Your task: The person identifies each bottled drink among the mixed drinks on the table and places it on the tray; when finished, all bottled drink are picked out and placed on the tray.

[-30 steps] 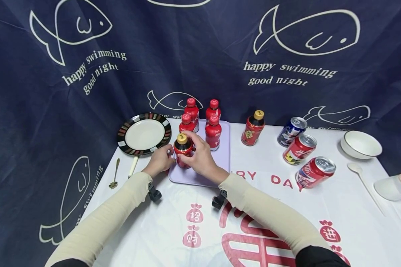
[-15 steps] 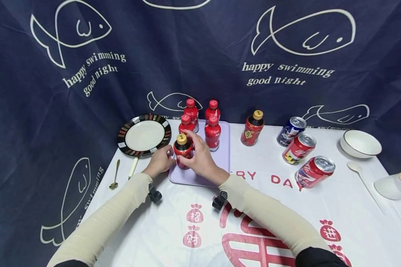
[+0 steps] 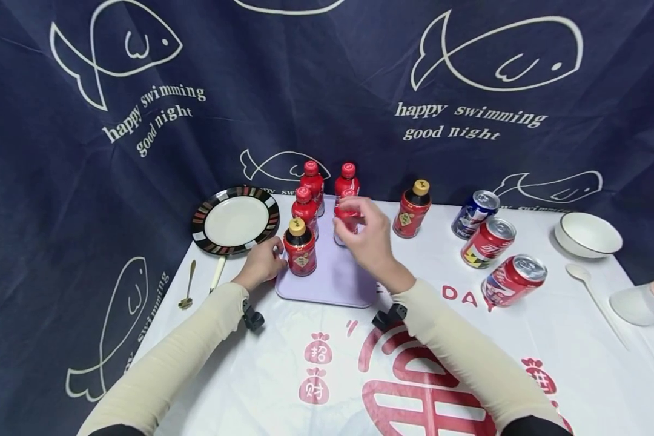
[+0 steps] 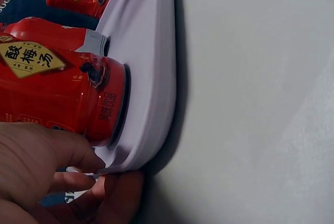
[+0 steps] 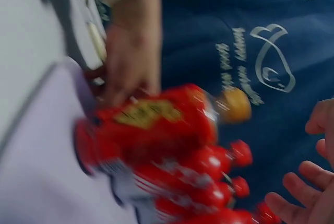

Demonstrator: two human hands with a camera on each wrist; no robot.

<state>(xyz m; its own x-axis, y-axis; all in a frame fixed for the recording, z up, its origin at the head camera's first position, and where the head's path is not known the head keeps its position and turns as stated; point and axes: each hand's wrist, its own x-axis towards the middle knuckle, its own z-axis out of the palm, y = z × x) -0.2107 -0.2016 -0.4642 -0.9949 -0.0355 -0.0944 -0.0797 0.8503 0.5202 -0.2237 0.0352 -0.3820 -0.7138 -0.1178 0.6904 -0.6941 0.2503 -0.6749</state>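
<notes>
A red plum-drink bottle with a gold cap [image 3: 301, 254] stands upright at the front left of a pale purple tray [image 3: 332, 290]. My left hand [image 3: 261, 264] is beside it; in the left wrist view the thumb and fingers pinch the tray's corner rim, close to the bottle. My right hand [image 3: 372, 239] hovers over the tray's right part, fingers apart and holding nothing, partly hiding a red-capped bottle [image 3: 346, 219]. More red-capped bottles [image 3: 305, 212] stand behind on the tray. The right wrist view is blurred but shows the spread right fingers [image 5: 308, 182] away from the bottles.
Right of the tray stand another gold-capped bottle [image 3: 412, 212], a blue can [image 3: 473, 215] and red cans [image 3: 487, 243]. Farther right are a white bowl [image 3: 587, 236], a spoon [image 3: 594, 297] and a cup [image 3: 640, 304]. A dark-rimmed plate [image 3: 236, 221] and a gold spoon [image 3: 188, 284] lie left.
My right hand has let go of the gold-capped bottle and moved right, leaving it standing on the tray. The left hand has stayed at the tray's edge.
</notes>
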